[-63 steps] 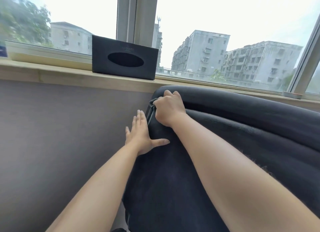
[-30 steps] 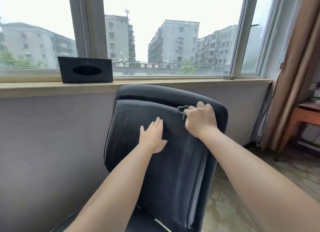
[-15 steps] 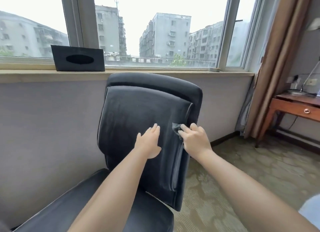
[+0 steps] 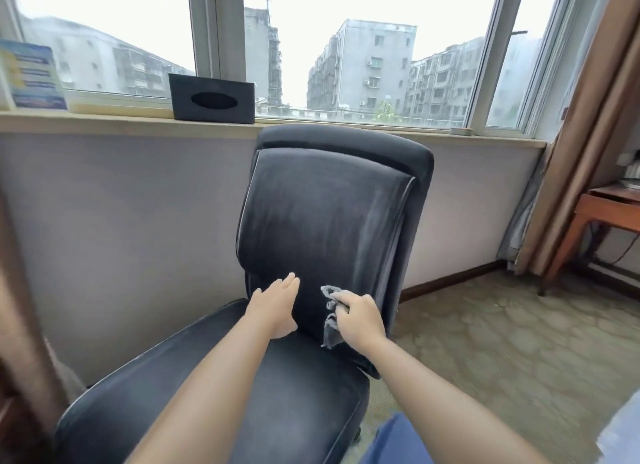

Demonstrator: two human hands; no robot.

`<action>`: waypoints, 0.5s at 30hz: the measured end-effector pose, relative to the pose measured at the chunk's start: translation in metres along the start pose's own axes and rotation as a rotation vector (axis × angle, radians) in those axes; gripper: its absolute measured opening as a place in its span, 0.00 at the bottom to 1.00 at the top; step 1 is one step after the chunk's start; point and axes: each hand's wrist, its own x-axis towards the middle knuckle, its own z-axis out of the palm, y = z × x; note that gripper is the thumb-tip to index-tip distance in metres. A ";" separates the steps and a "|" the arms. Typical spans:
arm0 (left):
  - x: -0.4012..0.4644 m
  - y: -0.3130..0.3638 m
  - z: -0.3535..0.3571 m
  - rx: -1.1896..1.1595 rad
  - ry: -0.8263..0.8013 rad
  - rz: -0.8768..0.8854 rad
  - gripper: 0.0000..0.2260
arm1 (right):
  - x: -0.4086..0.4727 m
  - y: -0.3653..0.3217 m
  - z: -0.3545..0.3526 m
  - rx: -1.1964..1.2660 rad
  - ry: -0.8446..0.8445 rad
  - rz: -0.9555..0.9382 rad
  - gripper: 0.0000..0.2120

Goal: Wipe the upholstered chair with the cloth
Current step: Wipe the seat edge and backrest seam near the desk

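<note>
While both hands work low on the backrest, the scene reads as follows.

Chair: the dark upholstered chair [image 4: 322,217] stands with its back to the wall under the window, backrest upright, seat toward the camera.

Right hand: the right hand [image 4: 360,320] has its fingers curled round the cloth and presses it against the lower right part of the backrest, just above the seat.

Cloth: the grey cloth [image 4: 330,320] is bunched, one end poking out above the fingers and a flap hanging below the hand, touching the backrest.

Left hand: the left hand [image 4: 275,304] lies flat on the lower backrest with straight fingers pointing up, holding nothing, just beside the cloth hand.

Windowsill: a black tissue box [image 4: 212,98] stands on the sill [image 4: 104,120] above and left of the chair; a blue printed card [image 4: 33,77] leans at the far left.

Surroundings: a brown curtain [image 4: 588,134] hangs at the right, near a wooden side bench [image 4: 602,207]; patterned carpet [image 4: 502,342] covers the floor.
</note>
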 end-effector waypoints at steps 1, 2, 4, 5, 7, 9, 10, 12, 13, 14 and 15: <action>-0.007 -0.009 0.010 0.006 -0.026 -0.015 0.39 | -0.004 0.008 0.021 0.041 -0.038 0.043 0.20; -0.013 -0.017 0.020 0.005 -0.055 -0.032 0.40 | -0.003 0.024 0.048 0.068 -0.079 0.074 0.22; -0.027 -0.033 0.044 -0.011 -0.121 -0.075 0.42 | -0.009 0.047 0.093 0.080 -0.172 0.122 0.23; -0.034 -0.042 0.056 -0.013 -0.154 -0.097 0.42 | -0.020 0.044 0.103 0.082 -0.212 0.132 0.22; -0.048 -0.058 0.080 -0.008 -0.224 -0.131 0.43 | -0.043 0.028 0.112 0.034 -0.239 0.130 0.19; -0.059 -0.074 0.103 -0.008 -0.282 -0.159 0.45 | -0.051 0.024 0.126 -0.040 -0.229 0.109 0.18; -0.065 -0.082 0.113 -0.003 -0.315 -0.165 0.46 | -0.053 0.024 0.135 -0.072 -0.233 0.095 0.18; -0.075 -0.098 0.130 0.007 -0.389 -0.160 0.49 | -0.058 0.024 0.153 -0.122 -0.246 0.041 0.17; -0.080 -0.106 0.139 0.011 -0.430 -0.150 0.50 | -0.061 0.024 0.162 -0.141 -0.249 0.017 0.17; -0.085 -0.112 0.147 0.022 -0.475 -0.138 0.52 | -0.064 0.025 0.172 -0.162 -0.253 0.003 0.17; -0.089 -0.117 0.155 0.041 -0.524 -0.124 0.54 | -0.066 0.025 0.180 -0.180 -0.257 -0.003 0.18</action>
